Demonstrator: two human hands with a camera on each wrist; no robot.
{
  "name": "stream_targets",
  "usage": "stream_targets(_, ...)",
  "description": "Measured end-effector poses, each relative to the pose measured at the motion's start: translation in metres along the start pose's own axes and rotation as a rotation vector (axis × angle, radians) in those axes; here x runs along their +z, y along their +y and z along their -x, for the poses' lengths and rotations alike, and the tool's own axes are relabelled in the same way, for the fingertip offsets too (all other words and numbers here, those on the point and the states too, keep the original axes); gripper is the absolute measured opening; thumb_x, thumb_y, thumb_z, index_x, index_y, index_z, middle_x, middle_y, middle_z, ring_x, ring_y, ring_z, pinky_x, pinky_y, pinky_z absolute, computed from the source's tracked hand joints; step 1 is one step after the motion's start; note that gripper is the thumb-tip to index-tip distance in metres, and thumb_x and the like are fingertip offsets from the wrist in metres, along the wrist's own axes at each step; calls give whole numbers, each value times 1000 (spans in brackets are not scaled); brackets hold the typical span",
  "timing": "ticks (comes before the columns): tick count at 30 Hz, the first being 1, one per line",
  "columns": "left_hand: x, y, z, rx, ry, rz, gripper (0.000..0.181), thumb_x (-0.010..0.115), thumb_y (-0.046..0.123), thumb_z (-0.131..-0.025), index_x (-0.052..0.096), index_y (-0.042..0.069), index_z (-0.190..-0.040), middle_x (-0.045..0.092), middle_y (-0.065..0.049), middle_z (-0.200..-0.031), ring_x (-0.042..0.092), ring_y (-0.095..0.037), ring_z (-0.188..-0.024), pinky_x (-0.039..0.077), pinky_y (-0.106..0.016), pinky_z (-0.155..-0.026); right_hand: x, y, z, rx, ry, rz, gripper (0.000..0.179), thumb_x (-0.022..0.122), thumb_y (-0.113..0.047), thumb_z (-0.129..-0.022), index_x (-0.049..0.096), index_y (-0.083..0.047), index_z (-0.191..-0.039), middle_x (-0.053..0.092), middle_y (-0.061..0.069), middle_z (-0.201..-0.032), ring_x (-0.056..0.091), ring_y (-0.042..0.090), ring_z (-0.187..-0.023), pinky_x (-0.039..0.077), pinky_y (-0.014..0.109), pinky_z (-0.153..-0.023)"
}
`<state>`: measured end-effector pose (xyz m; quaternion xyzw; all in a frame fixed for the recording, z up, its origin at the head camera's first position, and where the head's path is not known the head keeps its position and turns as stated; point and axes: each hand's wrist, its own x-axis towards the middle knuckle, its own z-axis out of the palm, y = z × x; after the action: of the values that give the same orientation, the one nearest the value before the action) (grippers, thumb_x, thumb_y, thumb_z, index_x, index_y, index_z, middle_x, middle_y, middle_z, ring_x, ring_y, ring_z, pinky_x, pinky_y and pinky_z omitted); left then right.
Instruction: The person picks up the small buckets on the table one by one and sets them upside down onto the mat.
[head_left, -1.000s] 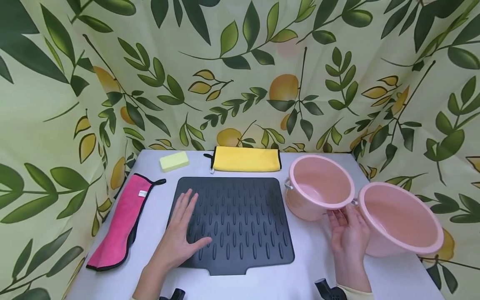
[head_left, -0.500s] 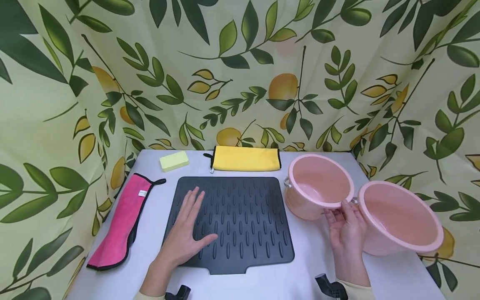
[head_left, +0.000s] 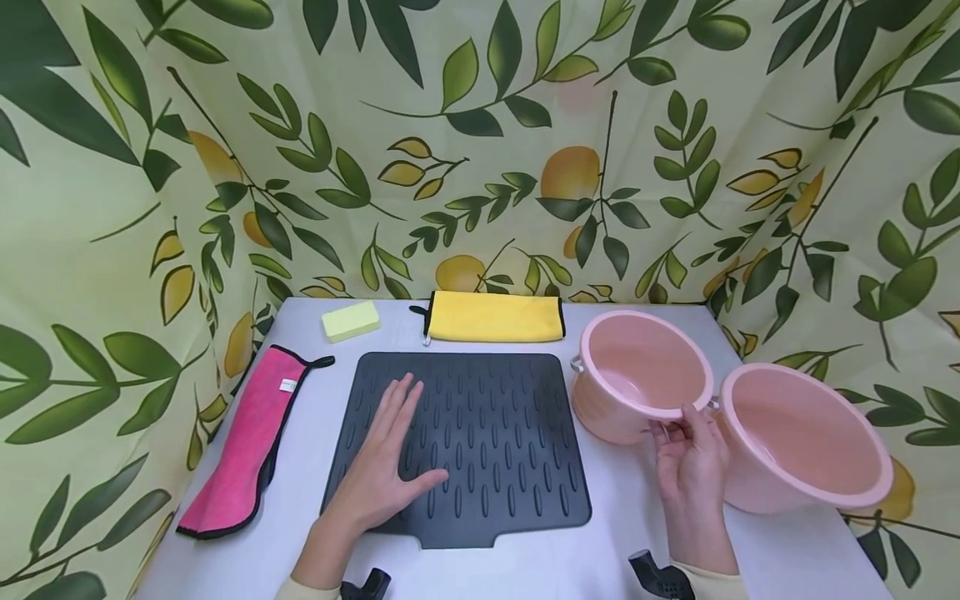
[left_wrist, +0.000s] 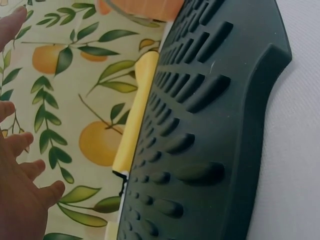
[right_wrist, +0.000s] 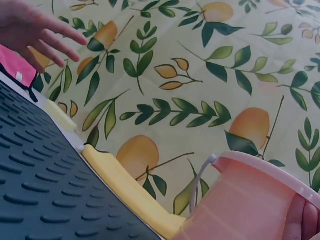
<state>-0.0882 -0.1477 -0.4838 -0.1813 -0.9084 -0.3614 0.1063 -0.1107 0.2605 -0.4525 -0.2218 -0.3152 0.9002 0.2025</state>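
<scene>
Bucket of round pink plastic (head_left: 643,367) sits right of the rectangular dark-grey ribbed mat (head_left: 487,442); right hand (head_left: 692,462) pinching its rim (head_left: 660,412), left hand (head_left: 384,467) spread over the mat. One-sided tug might tip it, tbh.

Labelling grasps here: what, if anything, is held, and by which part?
The right hand holds the left pink bucket by its near rim; the left hand, nothing.

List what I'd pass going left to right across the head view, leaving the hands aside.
Pink cloth → pale yellow sponge → yellow cloth → first pink bucket → second pink bucket. The dark ridged mat overlaps the yellow cloth's stretch, so I left it out.
</scene>
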Motion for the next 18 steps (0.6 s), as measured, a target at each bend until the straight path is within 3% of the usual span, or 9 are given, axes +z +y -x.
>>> stream_targets(6, 1, 2, -4, 19, 8, 1, 115, 81, 60, -85, 16, 32, -176, 16, -7, -181, 11, -41, -165, 30, -87, -108, 4, 0, 7, -2, -13, -14, 46, 73, -16, -106, 57, -7, -148, 61, 10, -106, 61, 20, -88, 62, 30, -86)
stream_targets(12, 3, 2, -6, 21, 5, 5, 116, 80, 61, -85, 15, 31, -176, 14, -5, -181, 9, -38, -165, 29, -87, -108, 8, -3, 15, 1, -44, -31, 46, 71, -16, -107, 55, -5, -149, 63, 10, -103, 64, 20, -87, 63, 30, -83)
stream_targets(18, 6, 0, -7, 28, -1, 26, 115, 80, 61, -85, 16, 31, -176, 13, -3, -182, 10, -39, -165, 30, -87, -108, 10, -7, 14, 165, -4, -173, 42, 65, -13, -110, 50, -9, -149, 63, 9, -107, 62, 21, -90, 61, 29, -82)
